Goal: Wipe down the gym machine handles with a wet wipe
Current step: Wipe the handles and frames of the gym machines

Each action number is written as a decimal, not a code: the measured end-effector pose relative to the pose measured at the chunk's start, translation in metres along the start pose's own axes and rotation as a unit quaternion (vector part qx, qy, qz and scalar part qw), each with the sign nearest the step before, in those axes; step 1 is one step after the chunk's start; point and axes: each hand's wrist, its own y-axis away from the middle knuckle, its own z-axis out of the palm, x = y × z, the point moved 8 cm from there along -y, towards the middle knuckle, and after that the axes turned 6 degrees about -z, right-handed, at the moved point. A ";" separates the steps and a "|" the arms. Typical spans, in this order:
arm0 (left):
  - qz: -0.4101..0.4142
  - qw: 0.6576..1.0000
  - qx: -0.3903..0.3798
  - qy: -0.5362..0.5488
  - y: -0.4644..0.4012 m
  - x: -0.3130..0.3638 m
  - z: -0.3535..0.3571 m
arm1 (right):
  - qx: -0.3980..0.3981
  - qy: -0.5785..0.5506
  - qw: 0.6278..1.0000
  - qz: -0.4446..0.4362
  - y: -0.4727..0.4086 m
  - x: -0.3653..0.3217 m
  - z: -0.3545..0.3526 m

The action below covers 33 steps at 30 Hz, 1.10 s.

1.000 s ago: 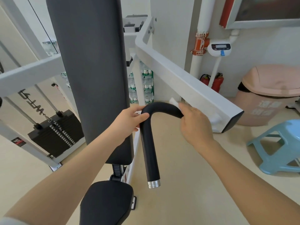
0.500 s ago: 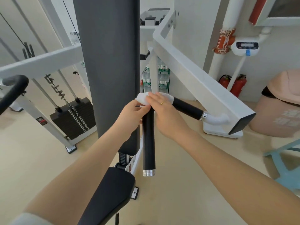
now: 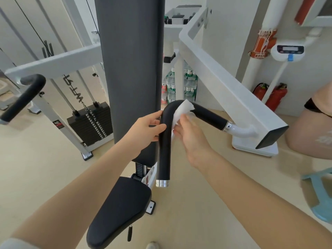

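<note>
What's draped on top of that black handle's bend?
A white wet wipe lies over the handle, held by the right hand. The foam beneath it is hidden.

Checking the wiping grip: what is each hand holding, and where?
Left hand grips the black handle just below its bend. Right hand holds the wet wipe draped over the bend.

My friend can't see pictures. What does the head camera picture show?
A person's right hand presses a white wipe on the bend of a black handle, while the left hand grips the handle just below. Behind stands the machine's dark backrest, with its seat below.
</note>
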 end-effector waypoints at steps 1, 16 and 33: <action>-0.004 1.000 0.006 -0.007 -0.001 0.000 -0.001 | 0.044 0.029 0.999 0.010 -0.007 -0.004 -0.008; 0.004 0.999 0.035 0.004 0.003 0.002 -0.001 | 0.115 -0.221 0.958 0.141 -0.029 0.027 -0.005; 0.023 0.999 0.032 0.008 0.006 0.004 -0.003 | -0.119 0.079 0.968 0.208 0.050 0.052 -0.009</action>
